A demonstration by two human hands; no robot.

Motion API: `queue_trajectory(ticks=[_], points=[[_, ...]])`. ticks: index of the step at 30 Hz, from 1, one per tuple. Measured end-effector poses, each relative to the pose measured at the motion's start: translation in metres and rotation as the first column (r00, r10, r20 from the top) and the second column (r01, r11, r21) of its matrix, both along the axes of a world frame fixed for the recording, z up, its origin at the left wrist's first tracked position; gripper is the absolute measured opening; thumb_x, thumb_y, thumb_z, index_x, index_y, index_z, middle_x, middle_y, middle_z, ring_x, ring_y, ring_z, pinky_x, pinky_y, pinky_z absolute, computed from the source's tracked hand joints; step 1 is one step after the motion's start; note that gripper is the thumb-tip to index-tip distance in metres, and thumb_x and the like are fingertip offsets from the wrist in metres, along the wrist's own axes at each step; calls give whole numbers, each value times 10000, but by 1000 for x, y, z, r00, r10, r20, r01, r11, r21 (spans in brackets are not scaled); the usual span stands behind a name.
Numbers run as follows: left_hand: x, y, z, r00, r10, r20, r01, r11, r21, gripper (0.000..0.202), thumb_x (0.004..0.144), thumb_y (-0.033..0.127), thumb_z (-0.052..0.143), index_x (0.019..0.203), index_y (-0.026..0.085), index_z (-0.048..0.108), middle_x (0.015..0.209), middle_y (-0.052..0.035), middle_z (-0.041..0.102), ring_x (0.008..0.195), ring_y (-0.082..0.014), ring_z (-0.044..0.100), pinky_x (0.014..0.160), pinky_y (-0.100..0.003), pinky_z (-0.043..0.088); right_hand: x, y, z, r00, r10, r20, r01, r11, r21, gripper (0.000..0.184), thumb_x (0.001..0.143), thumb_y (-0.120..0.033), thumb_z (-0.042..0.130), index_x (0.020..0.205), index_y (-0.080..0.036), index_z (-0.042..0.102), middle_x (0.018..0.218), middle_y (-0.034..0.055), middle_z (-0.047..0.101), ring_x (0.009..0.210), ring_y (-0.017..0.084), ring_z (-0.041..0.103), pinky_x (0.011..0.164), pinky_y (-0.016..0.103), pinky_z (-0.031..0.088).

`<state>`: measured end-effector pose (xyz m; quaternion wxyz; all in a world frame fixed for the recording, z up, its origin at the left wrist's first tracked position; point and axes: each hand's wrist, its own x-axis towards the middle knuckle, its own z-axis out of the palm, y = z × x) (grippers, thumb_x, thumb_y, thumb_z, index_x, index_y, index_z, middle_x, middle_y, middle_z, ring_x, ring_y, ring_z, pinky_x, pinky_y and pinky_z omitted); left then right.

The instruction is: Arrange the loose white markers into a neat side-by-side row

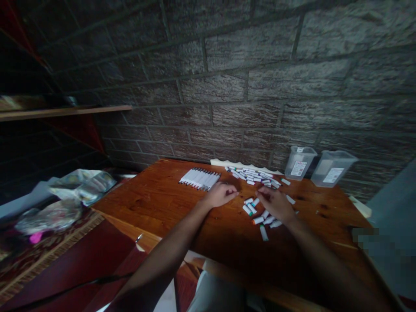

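Observation:
My left hand [221,194] rests knuckles-up on the wooden table [156,203], fingers curled, just right of a neat row of white markers [199,178]. Whether it holds anything is hidden. My right hand [274,203] lies palm-down over a loose scatter of short white markers [260,214] with coloured caps, its fingers bent and touching them; its grip is hidden. A further heap of white markers [251,175] lies beyond both hands, near the wall.
Two clear plastic containers [299,162] [331,168] with labels stand at the table's far right by the brick wall. A white wavy-edged tray [242,165] lies behind the heap. Crumpled plastic bags [81,184] sit on a patterned cloth at left.

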<state>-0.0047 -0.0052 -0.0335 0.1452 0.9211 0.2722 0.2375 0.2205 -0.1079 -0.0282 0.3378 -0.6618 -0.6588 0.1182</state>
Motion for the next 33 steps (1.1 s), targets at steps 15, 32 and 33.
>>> queue_trajectory(ticks=[15,32,33], points=[[0,5,-1,998,19,55,-19,1000,6,275,906,381,541,837,174,708,685,-4,652,616,-104,545,593,-210,366,50,9,-5,993,107,-48,-112,985,-132,162,755,-192,599,846,-195,732,867,49,748,802,207,690,777,328,526],[-3,12,-2,986,96,137,-98,995,11,290,907,396,526,855,179,712,674,-4,651,604,-109,547,583,-211,388,40,-1,9,829,482,-282,-543,813,-207,263,766,-271,645,993,-159,718,1006,78,742,898,207,675,804,315,520],[-3,12,-2,987,85,134,-86,996,8,286,905,393,530,854,179,713,677,-4,653,608,-110,550,587,-211,391,40,-1,8,832,481,-277,-542,810,-222,264,763,-272,649,989,-152,718,988,77,744,876,202,675,788,307,518]])
